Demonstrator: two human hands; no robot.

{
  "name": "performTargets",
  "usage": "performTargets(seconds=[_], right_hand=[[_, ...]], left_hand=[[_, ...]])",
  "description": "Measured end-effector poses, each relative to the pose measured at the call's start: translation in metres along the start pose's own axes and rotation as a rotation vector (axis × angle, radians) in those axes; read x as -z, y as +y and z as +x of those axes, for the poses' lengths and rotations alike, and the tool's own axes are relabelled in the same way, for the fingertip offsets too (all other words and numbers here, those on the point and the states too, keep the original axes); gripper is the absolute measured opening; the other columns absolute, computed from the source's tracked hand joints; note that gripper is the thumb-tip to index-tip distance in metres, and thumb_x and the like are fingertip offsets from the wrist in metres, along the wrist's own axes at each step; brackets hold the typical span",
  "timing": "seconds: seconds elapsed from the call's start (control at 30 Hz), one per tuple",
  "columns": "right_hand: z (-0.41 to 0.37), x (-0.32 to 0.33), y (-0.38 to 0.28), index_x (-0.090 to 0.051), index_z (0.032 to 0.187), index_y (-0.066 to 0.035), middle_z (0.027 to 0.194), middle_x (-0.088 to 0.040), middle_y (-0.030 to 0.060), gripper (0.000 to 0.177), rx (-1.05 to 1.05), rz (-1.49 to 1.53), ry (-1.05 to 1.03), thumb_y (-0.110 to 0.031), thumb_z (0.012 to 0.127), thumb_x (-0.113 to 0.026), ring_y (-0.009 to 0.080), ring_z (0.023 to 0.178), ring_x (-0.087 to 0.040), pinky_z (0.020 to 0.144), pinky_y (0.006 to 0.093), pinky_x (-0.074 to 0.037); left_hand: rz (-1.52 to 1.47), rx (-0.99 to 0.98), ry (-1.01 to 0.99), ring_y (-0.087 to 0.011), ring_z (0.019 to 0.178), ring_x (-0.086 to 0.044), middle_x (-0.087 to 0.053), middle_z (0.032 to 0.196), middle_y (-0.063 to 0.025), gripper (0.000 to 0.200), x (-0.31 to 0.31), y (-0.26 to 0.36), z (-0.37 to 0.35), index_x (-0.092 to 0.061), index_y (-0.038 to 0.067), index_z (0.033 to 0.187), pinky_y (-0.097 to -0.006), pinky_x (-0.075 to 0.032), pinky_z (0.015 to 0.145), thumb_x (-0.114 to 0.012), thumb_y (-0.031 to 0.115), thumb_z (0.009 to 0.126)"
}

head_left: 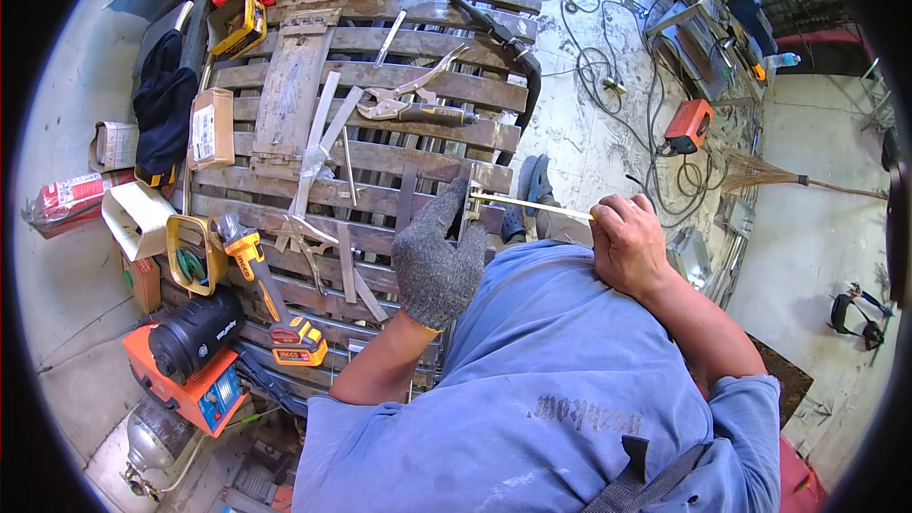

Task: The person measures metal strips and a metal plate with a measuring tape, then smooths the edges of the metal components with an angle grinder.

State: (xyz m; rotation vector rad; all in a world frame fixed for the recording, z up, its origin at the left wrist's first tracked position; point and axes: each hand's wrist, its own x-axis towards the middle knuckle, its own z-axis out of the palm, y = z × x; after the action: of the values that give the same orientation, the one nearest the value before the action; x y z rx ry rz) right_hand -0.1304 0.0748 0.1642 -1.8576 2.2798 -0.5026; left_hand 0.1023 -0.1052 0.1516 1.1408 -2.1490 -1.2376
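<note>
My left hand (pixel 439 261) wears a grey knitted glove and is closed on a small metal piece (pixel 469 201) at the right edge of the slatted metal table (pixel 380 171). My right hand (pixel 627 242), bare, pinches the right end of a thin, pale yellow strip (pixel 532 205). The strip reaches left to the metal piece by my gloved fingers. Left of the glove lie flat metal strips (pixel 348 261) and a locking clamp (pixel 306 239). Farther up the table is another locking clamp (pixel 385 106) beside pliers with dark handles (pixel 435 115).
A yellow angle grinder (pixel 256 271) lies at the table's left. Near it stand an orange machine (pixel 204 389), a black cylinder (pixel 197 331) and open boxes (pixel 142 218). Cables (pixel 608 85) and an orange tool case (pixel 688 125) are on the floor at right.
</note>
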Motion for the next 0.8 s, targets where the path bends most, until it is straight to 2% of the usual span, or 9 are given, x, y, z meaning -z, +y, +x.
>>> performTargets(seconds=[0.2,0.37,0.47,0.53,0.6,0.7,0.73,0.8], right_hand=[[0.000,-0.001,0.001,-0.069,0.100,-0.005,0.096,-0.070,0.0128,0.013,-0.001,0.001,-0.005,-0.002,0.088,-0.073,0.0327,0.086,-0.068,0.083,0.0447,-0.049],[0.005,0.011,0.002,-0.069,0.098,-0.005,0.096,-0.070,0.0127,0.009,-0.014,0.008,-0.015,-0.002,0.091,-0.071,0.0331,0.087,-0.067,0.083,0.0450,-0.049],[0.002,0.033,0.015,-0.069,0.097,-0.004,0.095,-0.070,0.0131,0.002,-0.212,0.042,-0.010,-0.003,0.096,-0.069,0.0352,0.088,-0.066,0.082,0.0456,-0.048],[-0.007,0.035,0.034,-0.070,0.098,-0.002,0.097,-0.071,0.0160,0.006,-0.373,0.103,0.000,-0.007,0.101,-0.069,0.0407,0.090,-0.064,0.083,0.0463,-0.048],[-0.022,0.029,0.056,-0.071,0.098,0.000,0.089,-0.070,0.0143,0.013,-0.572,0.181,-0.022,-0.011,0.102,-0.067,0.0325,0.084,-0.066,0.078,0.0429,-0.050],[-0.048,0.015,0.090,-0.071,0.096,0.003,0.080,-0.066,0.0083,0.021,-0.873,0.526,-0.175,-0.014,0.102,-0.063,0.0203,0.078,-0.064,0.073,0.0382,-0.050],[-0.056,0.009,0.095,-0.071,0.093,0.004,0.078,-0.062,0.0032,0.024,-0.917,0.597,-0.195,-0.016,0.101,-0.062,0.0122,0.074,-0.059,0.068,0.0335,-0.049],[-0.083,-0.012,0.110,-0.072,0.092,0.004,0.079,-0.066,0.0046,0.021,-1.075,0.767,-0.208,-0.014,0.100,-0.063,0.0141,0.071,-0.061,0.066,0.0331,-0.050]], left_hand=[[-0.003,0.031,-0.019,-0.0374,0.113,-0.079,-0.078,0.126,-0.0282,0.050,0.002,0.004,0.000,-0.073,-0.005,0.138,-0.0433,-0.061,0.101,-0.074,0.009,0.090],[-0.077,0.070,-0.025,-0.0360,0.106,-0.080,-0.079,0.119,-0.0261,0.048,0.004,0.006,0.001,-0.073,-0.004,0.136,-0.0425,-0.061,0.096,-0.077,0.008,0.091],[-0.117,0.100,-0.016,-0.0352,0.103,-0.080,-0.079,0.116,-0.0249,0.045,-0.002,0.006,-0.002,-0.074,-0.004,0.133,-0.0425,-0.062,0.093,-0.079,0.010,0.091],[-0.137,0.108,-0.019,-0.0346,0.101,-0.080,-0.079,0.115,-0.0244,0.043,-0.005,0.006,-0.003,-0.074,-0.004,0.131,-0.0425,-0.062,0.091,-0.080,0.011,0.091],[-0.126,0.101,-0.034,-0.0341,0.101,-0.080,-0.079,0.115,-0.0241,0.042,-0.005,0.009,-0.002,-0.074,-0.004,0.129,-0.0424,-0.062,0.090,-0.081,0.012,0.092],[-0.109,0.068,-0.025,-0.0351,0.098,-0.080,-0.078,0.113,-0.0233,0.043,-0.007,0.002,-0.005,-0.074,-0.004,0.130,-0.0424,-0.063,0.089,-0.083,0.014,0.091],[-0.120,0.086,-0.044,-0.0354,0.099,-0.079,-0.078,0.113,-0.0234,0.045,-0.004,0.005,-0.005,-0.073,-0.004,0.130,-0.0428,-0.063,0.089,-0.083,0.015,0.091],[-0.142,0.123,-0.073,-0.0360,0.100,-0.079,-0.078,0.114,-0.0235,0.048,0.003,0.011,-0.005,-0.073,-0.004,0.132,-0.0434,-0.063,0.091,-0.085,0.018,0.091]])
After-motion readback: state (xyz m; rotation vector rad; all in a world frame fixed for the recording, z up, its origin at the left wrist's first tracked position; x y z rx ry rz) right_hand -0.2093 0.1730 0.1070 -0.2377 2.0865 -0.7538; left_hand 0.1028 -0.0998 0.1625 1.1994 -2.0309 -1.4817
